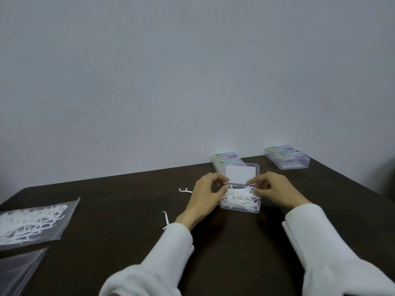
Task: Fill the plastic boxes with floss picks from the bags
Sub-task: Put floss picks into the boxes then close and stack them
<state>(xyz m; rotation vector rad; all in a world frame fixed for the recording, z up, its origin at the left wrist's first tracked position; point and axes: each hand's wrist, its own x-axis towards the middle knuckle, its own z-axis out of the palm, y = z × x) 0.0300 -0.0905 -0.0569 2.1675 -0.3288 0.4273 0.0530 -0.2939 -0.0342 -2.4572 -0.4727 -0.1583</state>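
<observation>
Hands (205,193) (275,189) pinch lid (241,173) over filled box (239,207)

Dark table (119,210) — bags (32,221), loose floss picks (165,220), plastic boxes (240,205) on it.

Open box (240,205) mid-table; bag (32,223) far left; closed boxes (287,158) behind.

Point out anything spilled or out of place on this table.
Two stray floss picks lie loose on the dark table, left of the open plastic box, outside both box and bag.
</observation>
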